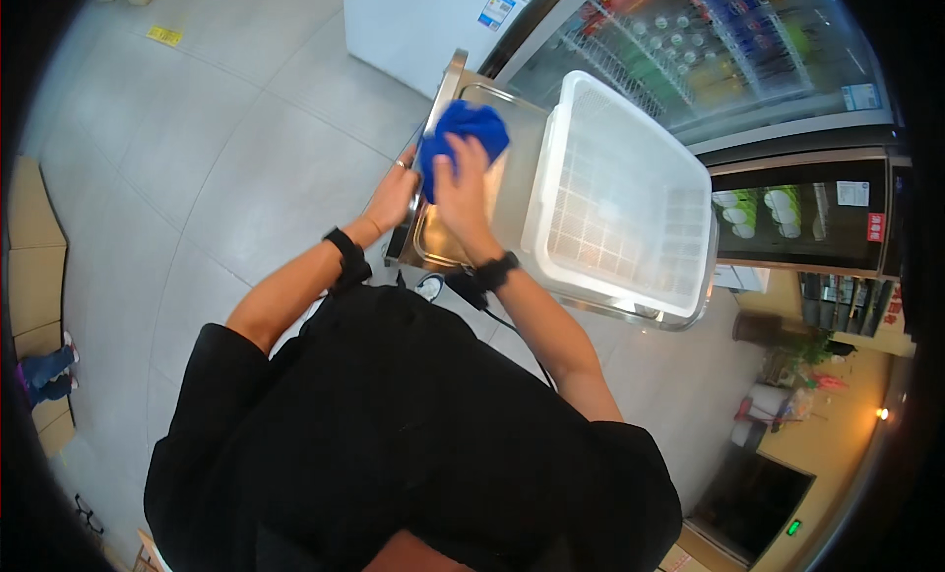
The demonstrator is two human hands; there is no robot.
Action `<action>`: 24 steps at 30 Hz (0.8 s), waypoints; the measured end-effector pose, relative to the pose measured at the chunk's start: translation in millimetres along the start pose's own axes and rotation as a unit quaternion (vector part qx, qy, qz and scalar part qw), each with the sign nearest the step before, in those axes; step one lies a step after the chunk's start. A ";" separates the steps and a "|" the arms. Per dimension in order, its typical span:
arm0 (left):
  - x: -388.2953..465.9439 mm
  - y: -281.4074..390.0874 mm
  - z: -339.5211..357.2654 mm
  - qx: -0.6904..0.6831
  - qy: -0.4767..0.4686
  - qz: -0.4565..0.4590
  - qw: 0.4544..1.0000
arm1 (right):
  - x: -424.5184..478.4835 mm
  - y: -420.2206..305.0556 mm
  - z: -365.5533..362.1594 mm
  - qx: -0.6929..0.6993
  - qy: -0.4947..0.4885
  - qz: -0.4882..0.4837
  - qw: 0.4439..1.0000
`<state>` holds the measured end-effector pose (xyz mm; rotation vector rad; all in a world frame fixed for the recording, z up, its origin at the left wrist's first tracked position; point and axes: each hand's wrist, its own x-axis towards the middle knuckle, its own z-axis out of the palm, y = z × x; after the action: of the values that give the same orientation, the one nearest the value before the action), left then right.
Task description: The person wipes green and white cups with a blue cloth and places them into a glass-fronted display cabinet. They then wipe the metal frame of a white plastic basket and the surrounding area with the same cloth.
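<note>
A stainless steel cart [520, 147] with a raised rim stands before me. My right hand [465, 195] presses a bunched blue cloth [476, 121] against the left end of its top, fingers spread over the fabric. My left hand [395, 194] grips the cart's left edge beside the cloth, with its fingertips partly hidden. Covering the right part of the top, a white perforated plastic basket [605, 210] sits apart from both hands; a second white rim shows beneath it.
Behind the cart are a white cabinet [413, 25], a glass-door drinks cooler [664, 48] and a dark glass-front cabinet [801, 210] holding green-and-white items. A black cable [506, 322] hangs near my right forearm. At far left, a person's legs [50, 373] show beside a tan bench [33, 277].
</note>
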<state>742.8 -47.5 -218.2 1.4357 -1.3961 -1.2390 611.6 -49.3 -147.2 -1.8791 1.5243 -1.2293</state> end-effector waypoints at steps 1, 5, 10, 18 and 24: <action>-8.6 12.7 10.7 0.003 0.037 0.015 0.999 | 13.2 6.0 14.9 0.007 -0.079 0.038 0.996; -10.6 39.1 14.6 0.005 0.037 -0.065 0.997 | 62.6 32.4 49.6 -0.090 -0.086 0.013 0.992; -4.3 36.1 17.1 0.076 0.089 0.009 0.993 | 136.8 51.8 59.5 -0.136 -0.132 0.052 0.980; -8.3 42.3 26.0 0.045 0.068 0.021 0.996 | 267.5 227.2 62.0 -0.077 -0.006 0.218 0.973; -12.6 46.9 12.2 0.063 0.077 -0.030 0.995 | 177.2 206.2 63.2 -0.385 -0.212 -0.066 0.896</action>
<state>720.5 -38.8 -174.2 1.6343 -1.3536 -1.0689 550.7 -290.2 -274.4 -2.5411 1.7794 -0.1742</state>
